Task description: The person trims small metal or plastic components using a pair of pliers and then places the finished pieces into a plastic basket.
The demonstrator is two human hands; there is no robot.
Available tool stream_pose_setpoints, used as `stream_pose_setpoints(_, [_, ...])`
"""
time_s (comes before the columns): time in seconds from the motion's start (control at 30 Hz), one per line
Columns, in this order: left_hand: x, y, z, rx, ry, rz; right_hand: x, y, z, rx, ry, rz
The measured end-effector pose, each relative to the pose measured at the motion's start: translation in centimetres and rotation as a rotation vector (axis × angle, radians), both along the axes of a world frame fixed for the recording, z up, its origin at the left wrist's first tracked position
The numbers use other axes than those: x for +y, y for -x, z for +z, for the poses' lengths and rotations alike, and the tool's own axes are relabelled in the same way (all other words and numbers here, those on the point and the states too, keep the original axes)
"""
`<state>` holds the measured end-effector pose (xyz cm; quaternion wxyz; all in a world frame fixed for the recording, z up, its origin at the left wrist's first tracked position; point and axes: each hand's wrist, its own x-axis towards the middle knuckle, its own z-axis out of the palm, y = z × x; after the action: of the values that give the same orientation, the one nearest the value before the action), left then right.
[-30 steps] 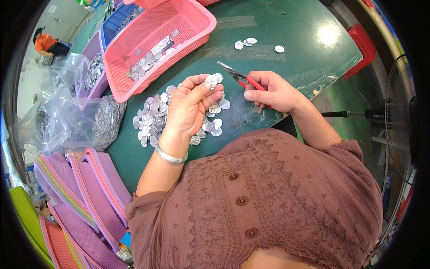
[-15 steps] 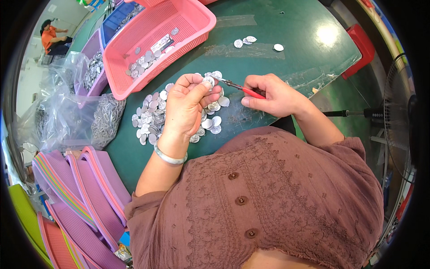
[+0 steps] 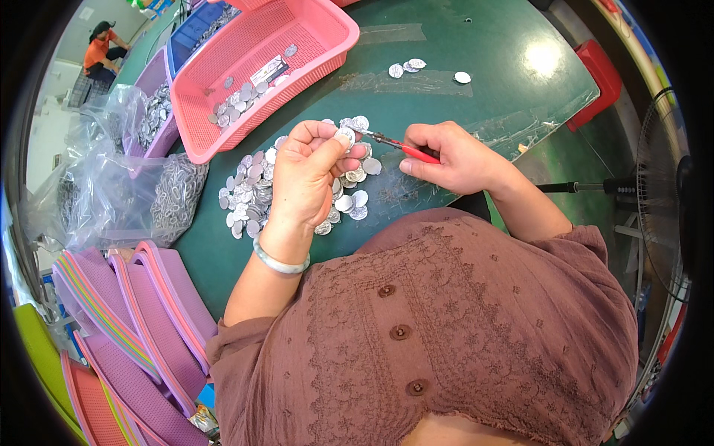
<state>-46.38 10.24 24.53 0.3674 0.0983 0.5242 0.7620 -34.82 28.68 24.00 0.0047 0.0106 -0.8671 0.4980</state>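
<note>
Between thumb and fingers, my left hand [image 3: 312,167] pinches a round silver metal disc [image 3: 345,137] with a raised pattern. My right hand [image 3: 461,160] is closed round the red handles of a pair of pliers [image 3: 420,154], whose metal jaws reach the right edge of that disc. Whether the jaws grip it is too small to tell. Under and around my left hand lies a heap of similar silver discs [image 3: 249,193] on the green table [image 3: 416,201]. Several more loose discs [image 3: 358,199] lie just right of my left wrist.
A pink basket [image 3: 338,41] with some discs stands at the far left, beside a purple basket [image 3: 160,70] and a blue one. Clear plastic bags [image 3: 97,178] hold metal links. Empty purple baskets [image 3: 178,297] are stacked lower left. A fan [image 3: 658,193] stands right. A co-worker [image 3: 100,56] sits far left.
My hands, the disc and the pliers stay almost in place. In the background, the co-worker has shifted to the right and leans forward.
</note>
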Motion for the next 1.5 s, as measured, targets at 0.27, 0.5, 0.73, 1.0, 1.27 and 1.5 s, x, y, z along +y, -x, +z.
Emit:
stream_pose_setpoints(0.27, [-0.1, -0.2, -0.1, 0.049, -0.033, -0.01, 0.1, -0.1, 0.0, -0.041, 0.029, 0.037])
stream_pose_setpoints(0.5, [-0.2, -0.2, -0.6, 0.037, -0.06, -0.015, 0.1, -0.2, -0.2, -0.045, 0.097, 0.057])
stream_pose_setpoints(0.73, [-0.3, 0.1, -0.6, -0.058, -0.12, 0.016, 0.5, -0.2, -0.8, -0.083, 0.28, -0.064])
stream_pose_setpoints(1.0, [-1.0, 0.9, -0.6, -0.155, -0.228, -0.016, 1.5, -0.2, -1.7, -0.13, 0.362, -0.149])
stream_pose_setpoints(1.27, [-0.9, 0.9, -0.6, -0.185, -0.259, -0.023, 1.6, -0.2, -1.8, -0.166, 0.388, -0.158])
stream_pose_setpoints(1.5, [-1.2, 2.0, -2.3, -0.575, -0.73, -0.349, 1.5, -0.1, -1.7, -0.175, 0.381, -0.169])
